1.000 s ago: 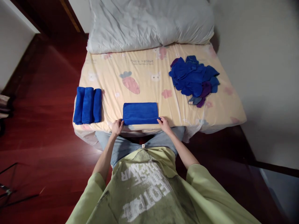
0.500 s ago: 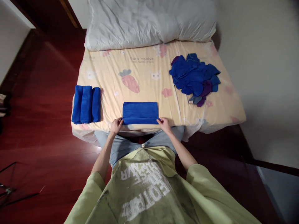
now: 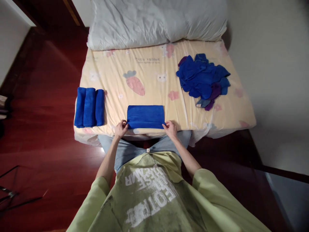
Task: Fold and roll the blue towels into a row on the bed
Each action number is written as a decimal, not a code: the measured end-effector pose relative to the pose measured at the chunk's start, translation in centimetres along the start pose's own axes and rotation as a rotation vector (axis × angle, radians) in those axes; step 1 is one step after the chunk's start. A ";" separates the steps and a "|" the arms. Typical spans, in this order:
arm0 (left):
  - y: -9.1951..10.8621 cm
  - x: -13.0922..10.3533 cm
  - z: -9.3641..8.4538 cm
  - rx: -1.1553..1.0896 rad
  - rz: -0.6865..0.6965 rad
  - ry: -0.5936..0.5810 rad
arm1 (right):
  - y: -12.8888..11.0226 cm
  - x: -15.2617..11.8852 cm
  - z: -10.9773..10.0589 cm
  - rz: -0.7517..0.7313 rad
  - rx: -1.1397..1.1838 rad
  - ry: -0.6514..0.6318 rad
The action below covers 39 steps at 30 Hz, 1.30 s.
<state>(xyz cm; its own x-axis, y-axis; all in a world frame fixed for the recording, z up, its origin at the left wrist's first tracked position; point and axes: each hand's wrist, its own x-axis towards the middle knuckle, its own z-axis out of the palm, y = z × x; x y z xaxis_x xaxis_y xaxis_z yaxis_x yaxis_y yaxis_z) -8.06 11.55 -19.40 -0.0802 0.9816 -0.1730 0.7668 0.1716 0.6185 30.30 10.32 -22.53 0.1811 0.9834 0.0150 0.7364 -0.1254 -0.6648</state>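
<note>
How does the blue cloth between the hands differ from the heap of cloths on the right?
The flat blue cloth is neatly folded; the crumpled heap of cloths is jumbled.
The flat cloth is all blue, while the heap mixes in purple.
Both lie on the bed.

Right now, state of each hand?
Left hand: closed, pinching the near left corner of the blue cloth.
Right hand: closed, pinching the near right corner of the same cloth.
</note>
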 end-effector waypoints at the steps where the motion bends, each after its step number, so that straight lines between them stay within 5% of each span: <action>1: -0.1 0.1 0.0 -0.006 -0.005 -0.008 | -0.1 0.0 0.0 -0.002 -0.016 -0.006; 6: -0.3 0.5 0.6 -0.038 -0.020 -0.012 | -0.6 -0.2 -0.2 -0.075 -0.022 0.043; 13: 0.0 -0.7 1.7 0.110 0.101 0.282 | -1.4 -0.9 -0.8 -0.343 -0.169 0.013; 18: 0.3 -2.2 1.4 0.258 0.330 0.119 | -0.7 -1.9 -1.5 -0.424 -0.229 -0.010; 24: 0.0 -3.4 1.0 0.335 0.404 0.031 | -0.1 -2.4 -2.3 -0.468 -0.297 -0.098; 34: 0.8 -0.8 1.5 0.502 0.465 0.033 | -1.6 1.3 -2.5 -0.512 -0.464 -0.229; 39: 0.8 -1.4 0.7 0.548 0.504 0.032 | -1.4 0.5 -2.8 -0.544 -0.538 -0.231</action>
<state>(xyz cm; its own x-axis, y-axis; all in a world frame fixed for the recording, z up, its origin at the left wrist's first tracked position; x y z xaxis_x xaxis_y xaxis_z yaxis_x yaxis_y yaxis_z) -6.93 10.26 -19.20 0.3532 0.9338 0.0578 0.9225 -0.3579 0.1446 31.14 10.59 -19.53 -0.3906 0.9197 0.0396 0.9068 0.3918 -0.1559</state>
